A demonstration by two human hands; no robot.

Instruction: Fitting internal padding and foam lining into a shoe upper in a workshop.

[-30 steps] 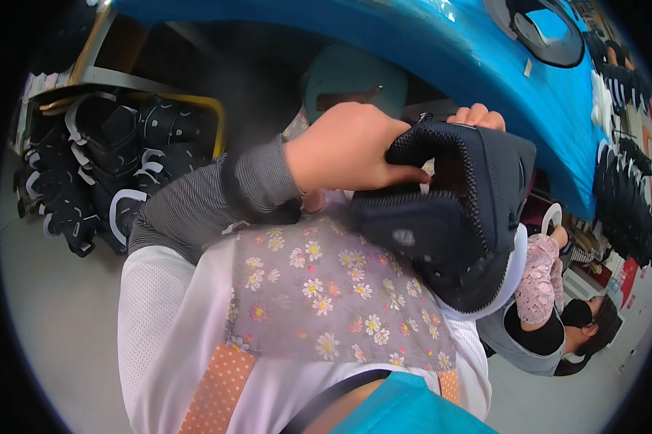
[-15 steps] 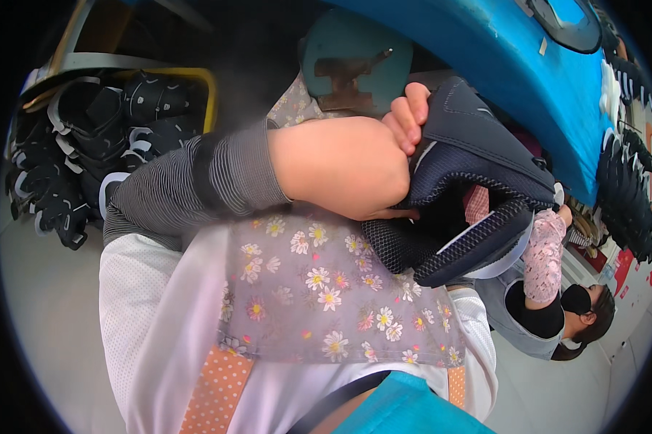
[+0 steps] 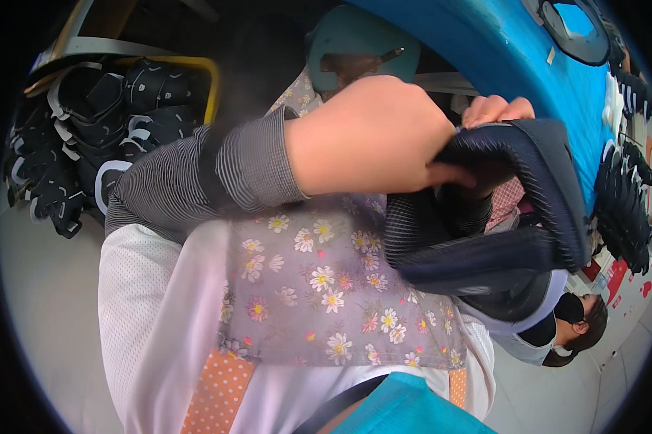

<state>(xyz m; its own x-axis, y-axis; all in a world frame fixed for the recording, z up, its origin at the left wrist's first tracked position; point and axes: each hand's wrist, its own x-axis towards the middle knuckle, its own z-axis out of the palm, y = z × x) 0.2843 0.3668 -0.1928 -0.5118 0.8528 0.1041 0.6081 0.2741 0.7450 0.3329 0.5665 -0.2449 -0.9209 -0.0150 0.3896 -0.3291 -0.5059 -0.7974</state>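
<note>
A black padded shoe upper [image 3: 478, 253] with mesh lining and a pale edge is held over my lap, and its opening lets me see through to a pink checked cloth [image 3: 505, 202]. My left hand [image 3: 395, 130], coming from a striped sleeve, is closed on its near-left rim, thumb inside the opening. Fingers of what appears to be my right hand [image 3: 498, 108] curl over the top edge from behind. The rest of that hand is mostly hidden behind the upper; part of a dark sleeve [image 3: 472, 218] shows through the opening.
A yellow-rimmed bin [image 3: 212, 90] at the left is heaped with black uppers [image 3: 87, 137]. The blue worktop [image 3: 471, 43] at upper right bears a black loop-shaped piece [image 3: 576, 36]. Black uppers [image 3: 623, 202] line the far right. A person [image 3: 579, 318] in a dark mask is at lower right.
The shoe upper has moved right and turned, its opening now facing me more. My left hand has shifted right and up with it. The co-worker's lace-sleeved arm is now hidden behind it.
</note>
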